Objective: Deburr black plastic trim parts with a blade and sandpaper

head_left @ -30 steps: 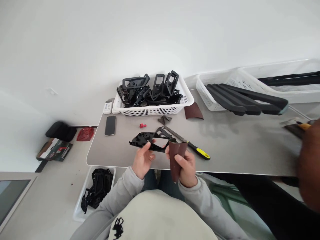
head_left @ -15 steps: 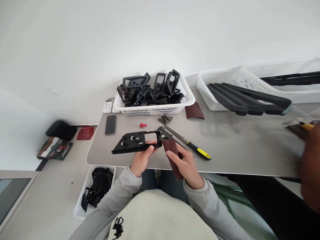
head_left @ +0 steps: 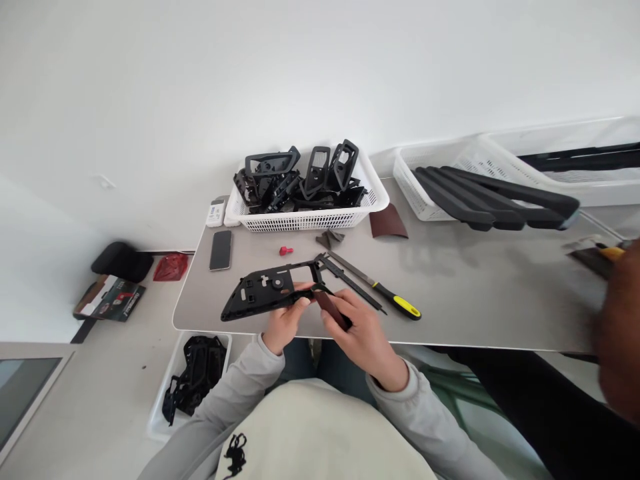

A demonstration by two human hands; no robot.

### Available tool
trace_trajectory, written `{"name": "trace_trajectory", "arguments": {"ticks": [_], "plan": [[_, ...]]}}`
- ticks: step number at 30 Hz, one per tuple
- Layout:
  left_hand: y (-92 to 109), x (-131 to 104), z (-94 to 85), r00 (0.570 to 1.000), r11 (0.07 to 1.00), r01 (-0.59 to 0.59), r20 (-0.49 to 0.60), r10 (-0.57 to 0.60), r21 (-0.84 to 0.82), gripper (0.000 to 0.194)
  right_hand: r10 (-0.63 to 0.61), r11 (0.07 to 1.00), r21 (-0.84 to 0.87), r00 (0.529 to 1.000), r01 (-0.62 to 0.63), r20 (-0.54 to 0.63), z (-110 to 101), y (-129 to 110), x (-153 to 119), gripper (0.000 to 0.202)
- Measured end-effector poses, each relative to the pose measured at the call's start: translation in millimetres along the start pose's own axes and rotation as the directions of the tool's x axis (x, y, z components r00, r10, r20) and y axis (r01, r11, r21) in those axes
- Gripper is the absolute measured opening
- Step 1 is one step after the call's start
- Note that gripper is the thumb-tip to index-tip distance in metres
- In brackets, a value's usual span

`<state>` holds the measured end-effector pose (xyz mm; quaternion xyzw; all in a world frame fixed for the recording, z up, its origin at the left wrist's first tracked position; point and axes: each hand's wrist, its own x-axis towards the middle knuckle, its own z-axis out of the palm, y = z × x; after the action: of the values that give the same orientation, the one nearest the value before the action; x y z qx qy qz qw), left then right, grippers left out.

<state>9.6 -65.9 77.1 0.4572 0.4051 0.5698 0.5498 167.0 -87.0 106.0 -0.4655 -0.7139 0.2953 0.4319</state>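
At the left of the grey bench (head_left: 475, 287), a dark rectangular phone (head_left: 221, 251) lies flat, probably set aside there to keep it clear of the work. Next comes a flat black plastic frame (head_left: 257, 297) with a rectangular window, held up over the front part of the bench. Its long axis runs aslant: the tapered, more solid end points left and toward the wearer, the windowed end right and away. The bare left hand (head_left: 284, 325) is at its near edge, the grip pinching it, thumb uppermost and fingers mostly hidden beneath, likely to steady it and leave the right end free. There, a curled reddish-brown sheet (head_left: 330, 308) meets the frame's near edge; how firmly, I cannot tell. The right hand (head_left: 363, 333) pinches the sheet between thumb and fingers, perhaps to keep the curl stiff. Beyond, a dark slim caliper (head_left: 345, 275) and a metal file with a black-and-yellow handle (head_left: 395, 300) lie slanting side by side, seemingly kept within reach.
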Motion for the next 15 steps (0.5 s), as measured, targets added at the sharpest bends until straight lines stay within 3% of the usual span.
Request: {"name": "trace_trajectory", "arguments": {"ticks": [6, 11, 15], "plan": [[-9, 1, -4.4, 0.995, 0.976, -0.089, 0.067, 0.077, 0.197, 0.038, -0.03, 0.996, 0.083, 0.998, 0.025, 0.052, -1, -4, 2, 0.016], [-12, 1, -5.0, 0.997, 0.995, -0.016, 0.075, 0.009, 0.098, 0.045, 0.034, 0.997, 0.064, 0.999, -0.033, -0.024, -3, -2, 3, 0.015], [-10, 1, -4.8, 0.996, 0.988, -0.032, 0.087, 0.019, 0.153, 0.041, -0.01, 0.99, 0.143, 0.998, 0.0, 0.067, -3, -1, 4, 0.014]]}}
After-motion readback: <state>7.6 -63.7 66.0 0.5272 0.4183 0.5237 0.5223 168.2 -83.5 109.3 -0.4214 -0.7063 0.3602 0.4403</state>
